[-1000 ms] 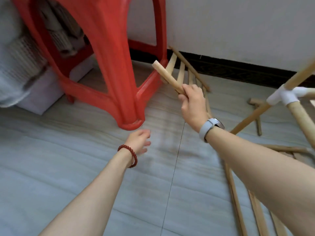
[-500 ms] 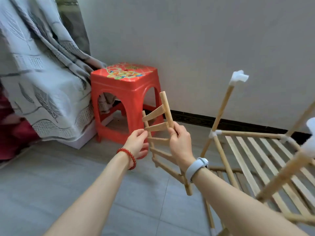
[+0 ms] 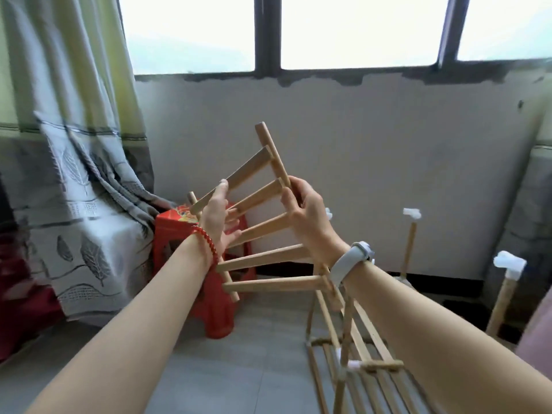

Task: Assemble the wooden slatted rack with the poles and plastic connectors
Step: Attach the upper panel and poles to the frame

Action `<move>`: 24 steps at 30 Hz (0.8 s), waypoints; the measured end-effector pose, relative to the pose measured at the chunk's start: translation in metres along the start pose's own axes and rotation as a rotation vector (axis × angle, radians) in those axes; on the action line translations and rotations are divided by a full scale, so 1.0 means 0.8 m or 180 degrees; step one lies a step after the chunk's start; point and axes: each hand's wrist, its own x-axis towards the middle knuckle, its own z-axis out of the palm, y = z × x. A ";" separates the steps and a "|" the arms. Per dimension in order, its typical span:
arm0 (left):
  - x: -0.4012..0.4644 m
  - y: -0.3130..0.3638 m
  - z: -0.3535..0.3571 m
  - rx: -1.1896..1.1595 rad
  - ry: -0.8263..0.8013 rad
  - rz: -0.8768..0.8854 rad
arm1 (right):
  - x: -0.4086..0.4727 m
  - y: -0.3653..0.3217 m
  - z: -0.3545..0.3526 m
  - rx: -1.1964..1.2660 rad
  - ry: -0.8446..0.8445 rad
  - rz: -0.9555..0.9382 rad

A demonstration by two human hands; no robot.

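Slatted panel [image 3: 263, 234]: held up at chest height in front of me, in both hands, well above the floor.
Right hand [image 3: 310, 222]: my fingers are curled round the right rail near its upper end, gripping it.
Left hand [image 3: 219, 216]: thumb against the top slat, fingers reaching through between slats; I judge it holds the left side, but the grip is partly hidden.
Long axis: rails run from upper far end down toward me, slats crossing left to right, panel tilted.
Nearer hand: right, for the frame.
Rack frame [image 3: 352, 348]: on the floor, down and right of the panel, well apart.
Plastic connector [image 3: 509, 264]: white, atop a pole at far right.
Next, I judge: lower the panel rightward, rails lined with open connectors.
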 end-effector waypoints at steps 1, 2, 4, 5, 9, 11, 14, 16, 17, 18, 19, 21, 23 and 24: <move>-0.009 0.014 0.014 -0.0143 -0.0068 0.0032 | 0.003 -0.013 -0.015 0.0029 0.0048 -0.0089; -0.019 0.029 0.030 -0.0277 -0.0151 0.0095 | 0.007 -0.027 -0.032 0.0032 0.0102 -0.0207; -0.035 0.054 0.063 -0.0441 -0.0274 0.0233 | 0.016 -0.050 -0.062 -0.0025 0.0191 -0.0458; -0.042 0.066 0.079 -0.0476 -0.0347 0.0297 | 0.021 -0.060 -0.077 -0.0096 0.0252 -0.0600; -0.063 0.099 0.145 -0.0538 -0.0755 0.0349 | 0.038 -0.081 -0.141 -0.0577 0.0535 -0.1118; -0.070 0.112 0.170 -0.0675 -0.1096 0.0206 | 0.040 -0.082 -0.173 -0.0970 0.0571 -0.1396; -0.076 0.125 0.200 -0.0915 -0.1757 -0.0276 | 0.026 -0.080 -0.218 -0.1973 0.0557 -0.1923; -0.081 0.114 0.222 -0.0959 -0.1884 -0.0495 | 0.009 -0.069 -0.248 -0.2550 0.0364 -0.2143; -0.080 0.102 0.235 -0.0922 -0.1825 -0.0521 | 0.002 -0.060 -0.263 -0.2728 0.0270 -0.2195; -0.081 0.089 0.246 -0.0903 -0.1753 -0.0502 | -0.006 -0.051 -0.276 -0.2849 0.0178 -0.2213; -0.082 0.075 0.256 -0.0897 -0.1719 -0.0470 | -0.014 -0.040 -0.289 -0.2970 0.0086 -0.2205; -0.076 0.040 0.273 -0.1073 -0.1700 -0.0486 | -0.029 -0.016 -0.309 -0.3190 0.0033 -0.2134; -0.068 0.006 0.281 -0.1163 -0.1706 -0.0660 | -0.046 0.009 -0.325 -0.3210 0.0222 -0.1900; -0.066 -0.009 0.285 -0.1086 -0.1731 -0.0680 | -0.056 0.022 -0.332 -0.3154 0.0408 -0.1719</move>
